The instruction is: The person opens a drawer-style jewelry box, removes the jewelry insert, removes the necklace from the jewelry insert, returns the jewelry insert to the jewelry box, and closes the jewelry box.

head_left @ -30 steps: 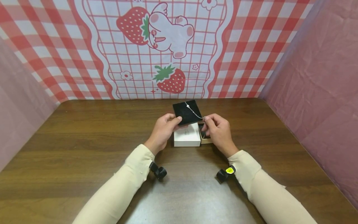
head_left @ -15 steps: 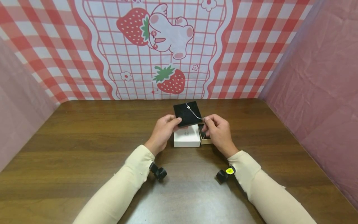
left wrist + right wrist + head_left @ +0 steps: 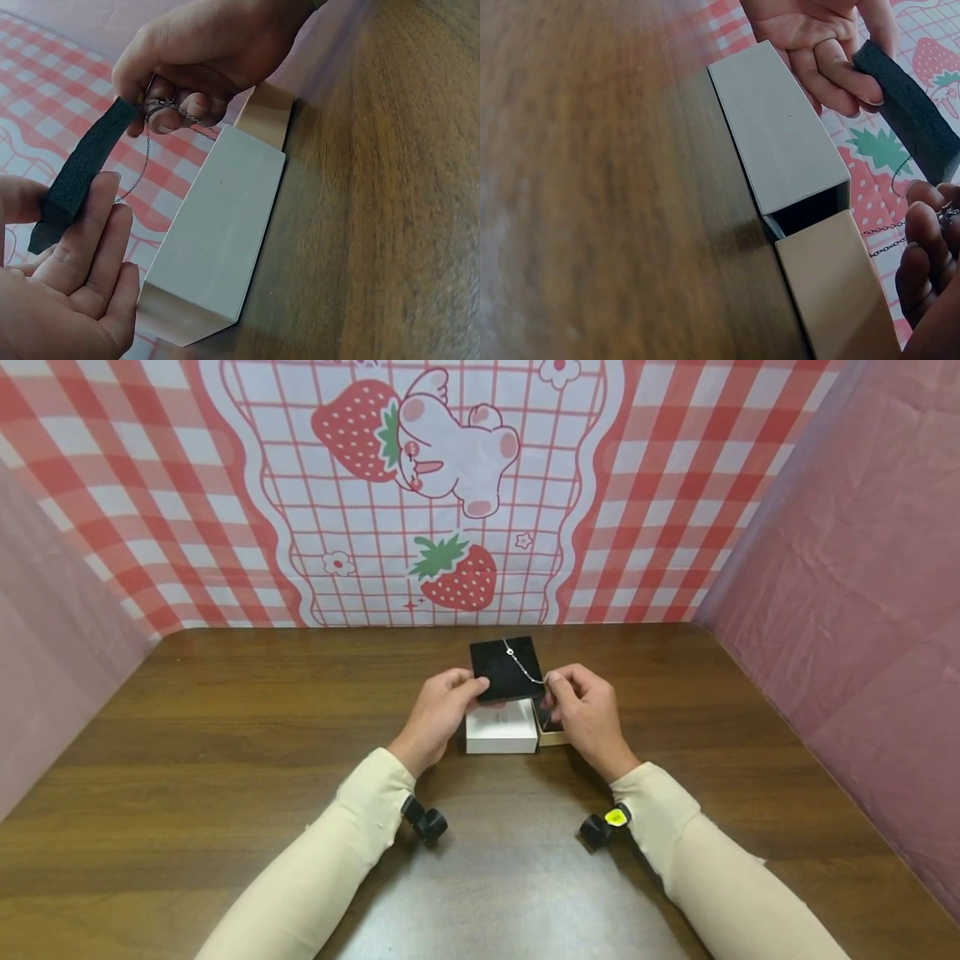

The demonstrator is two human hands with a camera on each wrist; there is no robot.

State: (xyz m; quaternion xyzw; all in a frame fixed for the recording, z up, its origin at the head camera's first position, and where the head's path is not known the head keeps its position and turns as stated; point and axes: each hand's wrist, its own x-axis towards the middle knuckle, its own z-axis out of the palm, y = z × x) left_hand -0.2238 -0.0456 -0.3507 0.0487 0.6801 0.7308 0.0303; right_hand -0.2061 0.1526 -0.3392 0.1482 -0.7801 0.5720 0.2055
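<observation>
My left hand (image 3: 442, 708) pinches a black foam jewelry pad (image 3: 504, 670) at its left edge, thumb on top and fingers beneath. Across the pad's upper right runs a thin silver necklace (image 3: 522, 667) with a small charm. My right hand (image 3: 588, 708) pinches the necklace at the pad's right corner. In the left wrist view, a loop of its chain (image 3: 145, 169) hangs below the pad, and more strands trail from the right fingers. The pad is held above a white box (image 3: 501, 735) on the table. Right fingers partly hide an open tan-sided box (image 3: 553, 737) beside it.
Both boxes stand side by side on the brown wooden table (image 3: 225, 760). A red-and-white checked cloth (image 3: 675, 485) with strawberry prints hangs behind the table, and pinkish cloth (image 3: 847, 568) covers the right side.
The pad has moved slightly down and right in the head view and turned straighter, carrying the necklace along. My right hand has stayed almost still, pinching the chain throughout.
</observation>
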